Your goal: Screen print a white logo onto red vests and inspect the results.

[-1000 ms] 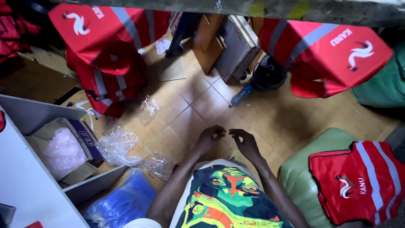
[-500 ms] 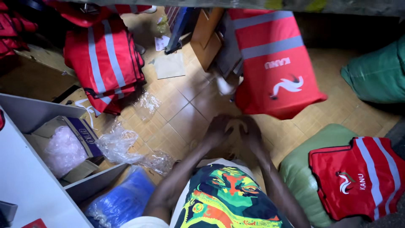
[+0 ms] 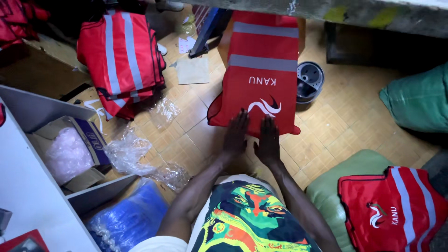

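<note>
Red vests (image 3: 122,60) lay stacked at far left, seemingly done. We had our left hand (image 3: 235,135) and right hand (image 3: 269,140) flat, fingers together, pressing the near hem of one red vest (image 3: 261,79) spread on the tiled floor (image 3: 345,121); folding looked unstarted. Another vest (image 3: 392,210) waited rightward.

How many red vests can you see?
3 clear spots: one vest flat on the floor under both hands, a folded stack at upper left, one vest on the green sack at lower right. More red cloth at the far-left edge is unclear.
</note>
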